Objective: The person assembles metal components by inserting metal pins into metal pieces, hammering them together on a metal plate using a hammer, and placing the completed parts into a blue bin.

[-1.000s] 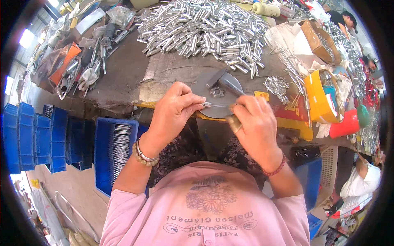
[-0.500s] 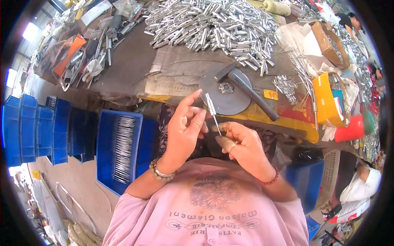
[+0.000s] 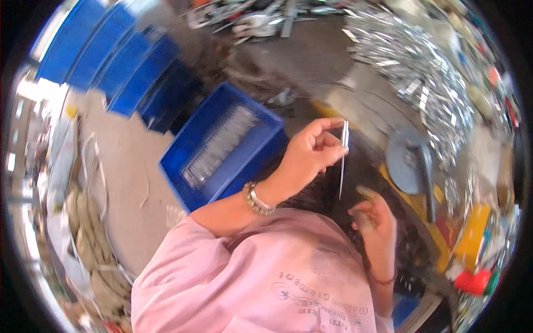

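My left hand (image 3: 311, 155) pinches a slim metal rod with a thicker sleeve (image 3: 342, 164) by its thick upper end. The thin end points down, free of anything. To the right and a little lower, my right hand (image 3: 379, 219) is apart from the rod, its thumb and fingers spread and somewhat blurred, with nothing seen between them. Left of my left hand stands a blue bin (image 3: 261, 147). Inside it lies a row of similar metal rods (image 3: 219, 147).
Stacked blue bins (image 3: 105, 61) stand at the far left. On the bench to the right are a round grey disc (image 3: 398, 164) with a hammer (image 3: 427, 183) across it, a heap of metal sleeves (image 3: 411, 66) and a yellow box (image 3: 471, 233).
My view has swung left, toward the blue bin. The rod's thin end has left my right hand; my left hand now grips its thick end.
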The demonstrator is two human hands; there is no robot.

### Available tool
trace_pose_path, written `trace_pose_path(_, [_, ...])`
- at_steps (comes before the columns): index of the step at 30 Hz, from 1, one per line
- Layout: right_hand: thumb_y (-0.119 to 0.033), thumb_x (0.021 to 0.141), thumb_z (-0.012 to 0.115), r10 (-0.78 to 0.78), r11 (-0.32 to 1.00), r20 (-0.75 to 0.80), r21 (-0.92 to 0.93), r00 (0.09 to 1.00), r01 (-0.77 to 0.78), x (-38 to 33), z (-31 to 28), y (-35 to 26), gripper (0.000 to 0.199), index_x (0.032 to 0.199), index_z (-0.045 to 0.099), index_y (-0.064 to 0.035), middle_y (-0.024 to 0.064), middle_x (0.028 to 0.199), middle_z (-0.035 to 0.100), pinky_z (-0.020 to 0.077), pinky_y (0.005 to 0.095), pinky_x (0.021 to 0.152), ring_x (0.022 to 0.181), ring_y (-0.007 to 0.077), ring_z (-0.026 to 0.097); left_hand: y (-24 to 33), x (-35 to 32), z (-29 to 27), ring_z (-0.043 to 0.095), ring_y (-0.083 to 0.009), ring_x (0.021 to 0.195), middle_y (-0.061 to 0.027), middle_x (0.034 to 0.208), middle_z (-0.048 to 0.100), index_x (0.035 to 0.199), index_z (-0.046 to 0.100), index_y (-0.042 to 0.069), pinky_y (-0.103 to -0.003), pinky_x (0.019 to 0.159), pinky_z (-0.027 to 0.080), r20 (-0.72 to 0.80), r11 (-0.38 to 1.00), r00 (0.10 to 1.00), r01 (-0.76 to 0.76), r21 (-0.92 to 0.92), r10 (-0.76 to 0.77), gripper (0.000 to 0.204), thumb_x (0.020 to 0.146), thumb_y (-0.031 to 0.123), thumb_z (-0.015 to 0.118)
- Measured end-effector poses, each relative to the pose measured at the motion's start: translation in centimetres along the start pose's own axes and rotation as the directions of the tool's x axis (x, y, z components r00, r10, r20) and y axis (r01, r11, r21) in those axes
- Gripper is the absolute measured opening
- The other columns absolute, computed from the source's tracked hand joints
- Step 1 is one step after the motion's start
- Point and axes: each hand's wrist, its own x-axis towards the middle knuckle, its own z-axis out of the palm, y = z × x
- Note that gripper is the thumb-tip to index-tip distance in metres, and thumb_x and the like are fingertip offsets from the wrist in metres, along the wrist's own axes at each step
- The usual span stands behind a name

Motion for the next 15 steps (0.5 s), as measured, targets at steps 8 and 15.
trace_pose_path(8, [-0.012,0.112,0.067,0.154,0.988,0.009,0.005,0.988,-0.154,1.6,-0.6,2.1,0.031,0.141,0.066,-0.0002,0.0055,0.105,0.075,0.0557,0.0226,0.072,0.08,0.0066,0.065,-4.5,-3.6,-21.2,0.066,-0.0117,0.087,-0.0057,0.107,0.077,0.15,0.063,0.001,-0.027,0.07,0.052,-0.662,0.913,0.744,0.202,0.354,0.092,0.056,0.098,0.016,0.08])
trace_pose_path(15, [-0.012,0.112,0.065,0.184,0.982,0.063,0.023,0.981,-0.186,2.2,-0.1,3.7,0.03,0.14,0.067,-0.0008,0.005,0.104,0.076,0.0547,0.0228,0.071,0.078,0.006,0.064,-16.8,-8.8,-40.2,0.069,-0.016,0.074,-0.0101,0.095,0.076,0.14,0.066,-0.006,-0.031,0.06,0.055,-0.851,0.94,0.512,0.332,0.072,-0.116,0.052,0.093,0.005,0.083])
